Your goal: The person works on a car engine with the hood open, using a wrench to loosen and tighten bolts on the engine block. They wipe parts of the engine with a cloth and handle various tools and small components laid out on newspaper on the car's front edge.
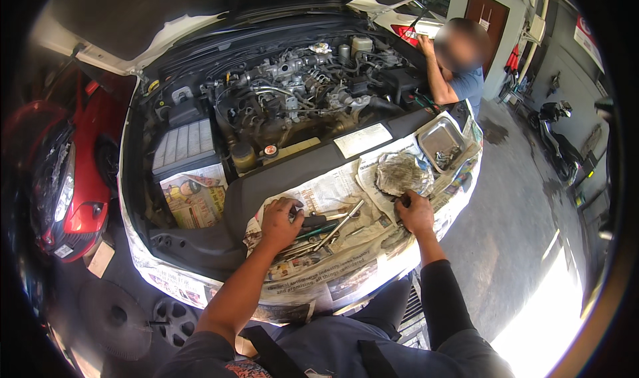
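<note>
Newspaper-covered car front (pixel 333 271), engine bay behind: left hand (pixel 279 221) w/ fingers curled on tools (pixel 326 231), right hand (pixel 416 211) pinching crumpled rag (pixel 401 173); best lift one tool slowly, steady rest.

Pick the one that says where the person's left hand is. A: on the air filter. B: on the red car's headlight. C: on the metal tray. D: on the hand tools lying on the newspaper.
D: the left hand rests on the hand tools spread over the newspaper on the car's front, away from the metal tray.
</note>
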A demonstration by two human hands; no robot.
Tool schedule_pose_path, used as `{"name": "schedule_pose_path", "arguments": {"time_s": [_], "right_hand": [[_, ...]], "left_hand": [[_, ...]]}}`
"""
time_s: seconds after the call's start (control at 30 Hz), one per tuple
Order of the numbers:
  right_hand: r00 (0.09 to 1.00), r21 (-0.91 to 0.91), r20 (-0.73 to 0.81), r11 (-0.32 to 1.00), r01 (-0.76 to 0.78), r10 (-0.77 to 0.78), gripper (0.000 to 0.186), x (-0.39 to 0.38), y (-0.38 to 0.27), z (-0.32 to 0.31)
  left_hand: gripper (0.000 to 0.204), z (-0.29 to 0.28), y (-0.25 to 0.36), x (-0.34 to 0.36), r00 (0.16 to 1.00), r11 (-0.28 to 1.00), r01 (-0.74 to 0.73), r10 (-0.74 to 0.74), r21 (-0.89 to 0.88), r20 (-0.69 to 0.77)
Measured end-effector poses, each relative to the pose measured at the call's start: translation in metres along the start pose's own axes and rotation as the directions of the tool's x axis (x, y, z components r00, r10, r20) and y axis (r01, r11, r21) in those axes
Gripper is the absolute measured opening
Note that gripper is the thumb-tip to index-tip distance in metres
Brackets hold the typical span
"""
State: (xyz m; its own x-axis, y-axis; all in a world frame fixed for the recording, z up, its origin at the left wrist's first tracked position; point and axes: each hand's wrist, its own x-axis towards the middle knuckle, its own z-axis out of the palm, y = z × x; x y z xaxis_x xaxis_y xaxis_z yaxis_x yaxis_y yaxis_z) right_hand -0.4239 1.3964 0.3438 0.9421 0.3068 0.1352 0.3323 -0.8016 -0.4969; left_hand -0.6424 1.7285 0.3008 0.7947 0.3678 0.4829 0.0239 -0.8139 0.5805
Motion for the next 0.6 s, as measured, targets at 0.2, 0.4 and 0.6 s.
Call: {"name": "schedule_pose_path", "arguments": {"time_s": [0.2,0.4,0.6], "right_hand": [[1.000,-0.013,0.003,1.000,0.021,-0.021,0.032,0.000,0.001,-0.002],[0.998,-0.004,0.026,0.998,0.065,-0.065,0.030,0.001,0.003,-0.004],[0.969,0.075,0.163,0.982,0.173,-0.183,0.024,0.008,0.015,-0.008]], "left_hand": [[0.020,-0.007,0.027,0.041,0.973,0.944,0.225,-0.230,-0.241,0.008],[0.029,0.030,0.022,0.160,0.995,0.983,0.036,-0.052,-0.180,-0.088],[0.038,0.118,0.005,0.261,0.983,0.973,0.174,-0.165,0.149,-0.075]]}}
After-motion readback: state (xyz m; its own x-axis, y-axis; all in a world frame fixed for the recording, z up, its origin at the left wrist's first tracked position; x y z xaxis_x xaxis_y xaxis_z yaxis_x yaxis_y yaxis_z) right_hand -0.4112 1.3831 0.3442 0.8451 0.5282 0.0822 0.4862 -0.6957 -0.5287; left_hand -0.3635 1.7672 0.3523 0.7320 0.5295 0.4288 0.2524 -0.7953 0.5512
